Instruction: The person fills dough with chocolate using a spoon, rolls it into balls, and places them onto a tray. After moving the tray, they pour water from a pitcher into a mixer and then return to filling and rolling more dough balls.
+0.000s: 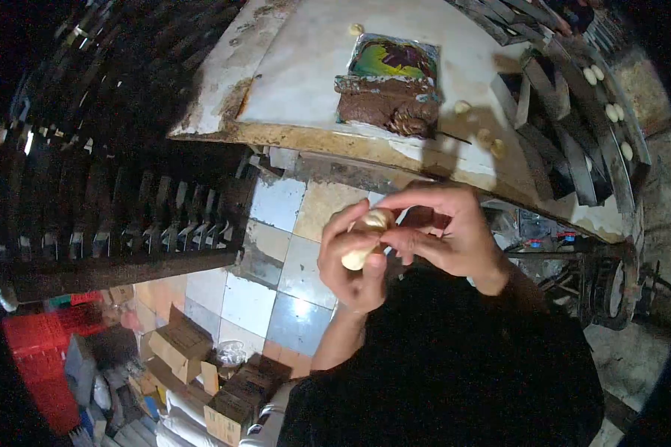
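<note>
In front of my chest, above the floor, both hands are closed around a piece of pale dough [356, 258]. My left hand [343, 276] cups it from below and the side, with dough showing between the fingers. The thumb and fingertips of my right hand [451, 231] pinch the dough's upper end. On the worktable [298, 82] beyond lies a mass of brown chocolate-like paste [380, 104] on an opened, colourful wrapper [395, 56]. Small dough pieces [462, 107] lie around it on the tabletop.
Dark, narrow metal pans [537, 93] crowd the table's right end, with pale dough pieces [613, 112] near them. A dark rack [119, 223] stands at left. Cardboard boxes [180, 344] and red crates [37, 350] sit on the tiled floor [250, 304] at lower left.
</note>
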The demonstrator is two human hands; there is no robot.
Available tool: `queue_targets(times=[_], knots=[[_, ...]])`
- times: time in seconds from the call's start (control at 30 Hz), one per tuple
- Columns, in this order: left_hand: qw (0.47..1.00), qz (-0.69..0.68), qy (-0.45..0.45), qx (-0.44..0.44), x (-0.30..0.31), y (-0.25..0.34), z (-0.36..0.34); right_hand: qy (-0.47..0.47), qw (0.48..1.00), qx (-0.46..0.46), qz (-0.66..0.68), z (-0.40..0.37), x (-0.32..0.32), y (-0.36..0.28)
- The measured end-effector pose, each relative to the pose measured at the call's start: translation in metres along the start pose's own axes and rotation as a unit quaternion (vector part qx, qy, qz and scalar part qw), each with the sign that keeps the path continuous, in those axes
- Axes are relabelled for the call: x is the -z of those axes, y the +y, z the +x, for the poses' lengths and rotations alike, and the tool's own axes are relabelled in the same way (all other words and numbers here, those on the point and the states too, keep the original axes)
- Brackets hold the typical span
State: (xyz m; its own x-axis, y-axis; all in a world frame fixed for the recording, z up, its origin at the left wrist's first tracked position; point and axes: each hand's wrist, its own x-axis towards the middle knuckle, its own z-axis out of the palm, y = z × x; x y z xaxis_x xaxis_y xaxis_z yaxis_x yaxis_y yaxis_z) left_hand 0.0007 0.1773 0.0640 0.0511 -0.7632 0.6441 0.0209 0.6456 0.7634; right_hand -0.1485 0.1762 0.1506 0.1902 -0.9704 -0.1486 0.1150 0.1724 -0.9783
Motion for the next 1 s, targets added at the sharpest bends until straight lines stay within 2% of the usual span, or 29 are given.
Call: queue_targets(times=[0.03,0.07,0.1,0.13,0.17,0.23,0.27,0.33,0.37,0.43,0.47,0.5,0.53,0.6,0.63,0.67,0.73,0.77,0.8,0.83,0.87,0.93,0.97,1.0], knots=[[0.998,0.053,-0.012,-0.034,-0.005,0.002,0.0,0.017,0.988,0.117,-0.098,-0.004,0.006,0.003],[0.992,0.104,-0.024,-0.069,-0.013,0.003,0.0,0.034,0.953,0.23,-0.195,-0.007,0.013,0.009],[0.99,0.122,-0.006,-0.069,-0.022,0.004,-0.005,0.052,0.895,0.337,-0.289,-0.01,0.019,0.01],[0.979,0.193,-0.035,-0.049,-0.027,0.011,-0.007,0.046,0.885,0.358,-0.294,-0.017,0.021,0.006],[0.962,0.263,-0.066,-0.029,-0.032,0.021,-0.007,0.066,0.891,0.334,-0.302,-0.027,0.02,-0.002],[0.964,0.241,-0.11,-0.016,-0.051,0.025,-0.003,0.095,0.904,0.295,-0.295,-0.044,0.029,-0.003],[0.964,0.23,-0.132,-0.009,-0.06,0.027,-0.001,0.105,0.882,0.326,-0.323,-0.049,0.043,0.002],[0.994,0.041,-0.094,0.038,-0.1,0.03,0.002,0.124,0.829,0.386,-0.385,-0.058,0.08,0.005],[0.977,-0.133,-0.077,0.151,-0.121,0.037,0.0,0.135,0.828,0.388,-0.381,-0.065,0.098,0.001],[0.923,-0.316,-0.08,0.205,-0.155,0.038,-0.008,0.173,0.839,0.381,-0.347,-0.083,0.134,-0.007],[0.881,-0.405,-0.083,0.23,-0.175,0.037,-0.012,0.204,0.862,0.344,-0.313,-0.095,0.152,-0.015],[0.896,-0.399,-0.099,0.167,-0.201,0.026,-0.022,0.235,0.881,0.307,-0.274,-0.107,0.169,-0.022],[0.906,-0.364,-0.133,0.172,-0.217,0.029,-0.025,0.219,0.94,0.194,-0.175,-0.123,0.184,-0.032],[0.933,-0.293,-0.205,0.035,-0.268,0.032,-0.013,0.2,0.93,0.274,-0.142,-0.148,0.23,-0.022],[0.932,-0.292,-0.213,0.015,-0.296,0.05,-0.002,0.234,0.89,0.364,-0.147,-0.157,0.246,-0.019],[0.933,-0.301,-0.195,-0.021,-0.324,0.051,-0.004,0.239,0.866,0.378,-0.223,-0.172,0.266,-0.025],[0.958,-0.258,-0.124,0.003,-0.369,0.076,-0.008,0.267,0.823,0.395,-0.307,-0.195,0.288,-0.049],[0.956,-0.259,-0.139,0.007,-0.384,0.078,-0.007,0.292,0.773,0.432,-0.361,-0.2,0.3,-0.047],[0.954,-0.259,-0.153,0.011,-0.399,0.081,-0.005,0.291,0.763,0.464,-0.344,-0.205,0.317,-0.044],[0.942,-0.309,-0.125,0.042,-0.424,0.098,-0.01,0.287,0.752,0.495,-0.327,-0.211,0.334,-0.041],[0.928,-0.335,-0.157,0.042,-0.44,0.104,-0.009,0.282,0.739,0.527,-0.309,-0.217,0.35,-0.042],[0.879,-0.386,-0.279,-0.01,-0.467,0.099,0.013,0.201,0.823,0.446,-0.29,-0.233,0.373,-0.054],[0.854,-0.391,-0.341,-0.042,-0.478,0.097,0.024,0.21,0.835,0.421,-0.286,-0.236,0.378,-0.055],[0.856,-0.403,-0.314,-0.081,-0.491,0.097,0.026,0.219,0.848,0.394,-0.28,-0.237,0.383,-0.055]])
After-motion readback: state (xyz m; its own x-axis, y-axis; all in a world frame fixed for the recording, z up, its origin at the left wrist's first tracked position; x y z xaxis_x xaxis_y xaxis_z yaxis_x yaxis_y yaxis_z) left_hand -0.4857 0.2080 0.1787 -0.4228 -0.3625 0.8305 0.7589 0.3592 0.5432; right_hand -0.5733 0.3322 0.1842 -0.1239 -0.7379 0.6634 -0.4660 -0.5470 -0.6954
